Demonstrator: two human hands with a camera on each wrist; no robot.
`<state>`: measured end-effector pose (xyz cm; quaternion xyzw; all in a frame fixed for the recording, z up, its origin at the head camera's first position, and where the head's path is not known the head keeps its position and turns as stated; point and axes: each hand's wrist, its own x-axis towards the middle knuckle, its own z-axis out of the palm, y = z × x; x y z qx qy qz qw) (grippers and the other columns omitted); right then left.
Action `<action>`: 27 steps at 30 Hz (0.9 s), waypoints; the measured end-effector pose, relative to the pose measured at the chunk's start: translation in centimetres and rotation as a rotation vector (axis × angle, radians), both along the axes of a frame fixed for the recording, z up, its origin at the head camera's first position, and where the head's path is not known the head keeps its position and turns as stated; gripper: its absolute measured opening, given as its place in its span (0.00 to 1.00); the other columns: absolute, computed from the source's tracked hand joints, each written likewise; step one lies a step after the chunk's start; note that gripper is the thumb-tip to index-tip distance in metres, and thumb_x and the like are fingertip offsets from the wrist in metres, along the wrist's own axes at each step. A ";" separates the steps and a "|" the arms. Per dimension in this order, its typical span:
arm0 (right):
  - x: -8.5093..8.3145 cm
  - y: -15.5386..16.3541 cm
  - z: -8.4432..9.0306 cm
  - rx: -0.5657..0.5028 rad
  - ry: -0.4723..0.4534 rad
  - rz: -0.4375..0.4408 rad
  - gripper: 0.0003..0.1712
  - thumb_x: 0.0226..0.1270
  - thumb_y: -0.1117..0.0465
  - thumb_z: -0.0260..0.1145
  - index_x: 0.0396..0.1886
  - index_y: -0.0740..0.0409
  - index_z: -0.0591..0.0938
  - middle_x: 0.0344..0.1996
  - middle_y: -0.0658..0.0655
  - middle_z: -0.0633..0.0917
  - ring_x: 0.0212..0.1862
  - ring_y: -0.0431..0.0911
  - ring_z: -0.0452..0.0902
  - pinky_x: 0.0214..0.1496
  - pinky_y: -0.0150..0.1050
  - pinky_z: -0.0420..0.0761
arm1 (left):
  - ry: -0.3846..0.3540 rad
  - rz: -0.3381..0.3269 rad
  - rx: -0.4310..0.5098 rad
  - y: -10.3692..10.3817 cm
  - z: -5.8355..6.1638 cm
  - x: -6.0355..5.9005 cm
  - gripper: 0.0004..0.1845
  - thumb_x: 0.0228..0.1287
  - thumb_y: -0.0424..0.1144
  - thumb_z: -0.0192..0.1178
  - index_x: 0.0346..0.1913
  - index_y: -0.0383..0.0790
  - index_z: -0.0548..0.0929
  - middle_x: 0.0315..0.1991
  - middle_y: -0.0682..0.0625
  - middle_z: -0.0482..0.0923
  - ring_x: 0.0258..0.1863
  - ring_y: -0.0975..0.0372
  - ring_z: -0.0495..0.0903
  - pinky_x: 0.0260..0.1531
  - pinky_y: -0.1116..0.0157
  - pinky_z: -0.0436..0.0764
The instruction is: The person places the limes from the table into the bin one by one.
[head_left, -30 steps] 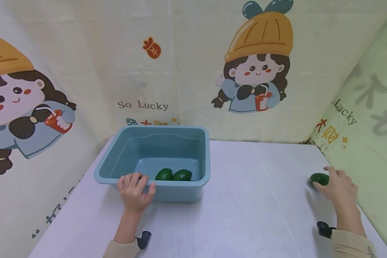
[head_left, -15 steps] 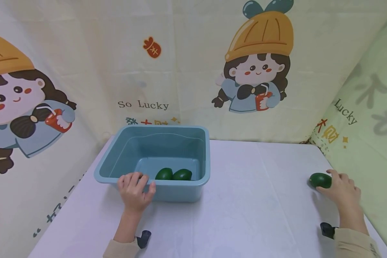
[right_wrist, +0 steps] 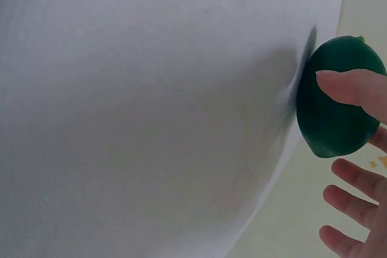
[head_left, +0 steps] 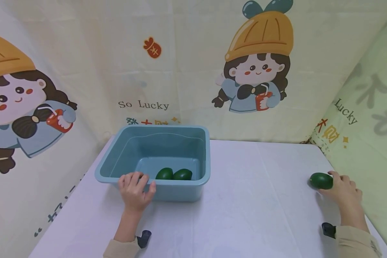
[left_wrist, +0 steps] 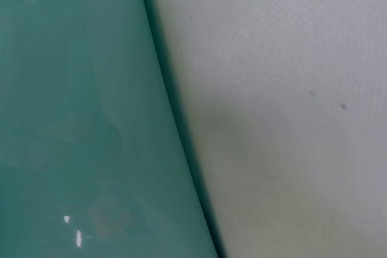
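Observation:
A blue plastic tub (head_left: pixel 206 154) stands on the white table, left of the middle. Two dark green fruits (head_left: pixel 164 173) (head_left: pixel 182 174) lie side by side on its floor near the front wall. My left hand (head_left: pixel 134 190) grips the tub's near rim, fingers curled over it and thumb on the outer wall. The left wrist view shows only the tub wall (left_wrist: pixel 72 119) and the cloth. A third green fruit (head_left: pixel 321 180) (right_wrist: pixel 335 98) lies near the table's right edge. My right hand (head_left: pixel 343 190) rests beside it; the thumb (right_wrist: pixel 354 87) touches it and the other fingers are spread loosely apart.
The white table cloth (head_left: pixel 254 200) stretches between the tub and the loose fruit. Cartoon-printed fabric walls stand close behind and on both sides; the green right wall (head_left: pixel 371 143) runs just past the fruit. The table's right edge lies next to my right hand.
My right hand has slid back to the right off the loose fruit, so more of the fruit shows. My left hand and the tub have stayed put.

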<state>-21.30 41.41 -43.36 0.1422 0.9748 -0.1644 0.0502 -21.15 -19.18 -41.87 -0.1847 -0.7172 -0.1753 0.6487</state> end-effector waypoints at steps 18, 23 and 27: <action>-0.3 0.7 -0.9 -0.018 -0.004 0.015 0.55 0.46 0.53 0.70 0.67 0.66 0.48 0.51 0.83 0.52 0.50 0.77 0.47 0.47 0.69 0.51 | -0.007 0.007 -0.003 0.1 -0.1 0.0 0.25 0.61 0.51 0.47 0.16 0.34 0.76 0.18 0.42 0.72 0.21 0.49 0.68 0.30 0.51 0.61; -0.5 0.9 -0.8 -0.017 -0.023 0.022 0.54 0.46 0.51 0.69 0.66 0.66 0.49 0.51 0.83 0.52 0.50 0.77 0.47 0.46 0.69 0.52 | -0.004 0.005 -0.002 0.1 -0.1 0.0 0.25 0.61 0.51 0.47 0.16 0.34 0.76 0.18 0.42 0.72 0.21 0.49 0.68 0.30 0.51 0.61; -0.7 0.9 -0.6 -0.016 -0.030 0.034 0.52 0.48 0.51 0.69 0.65 0.67 0.50 0.50 0.83 0.53 0.50 0.77 0.47 0.46 0.69 0.52 | 0.003 0.007 -0.001 0.1 0.0 0.1 0.26 0.61 0.51 0.47 0.16 0.34 0.76 0.17 0.42 0.72 0.21 0.49 0.68 0.29 0.51 0.61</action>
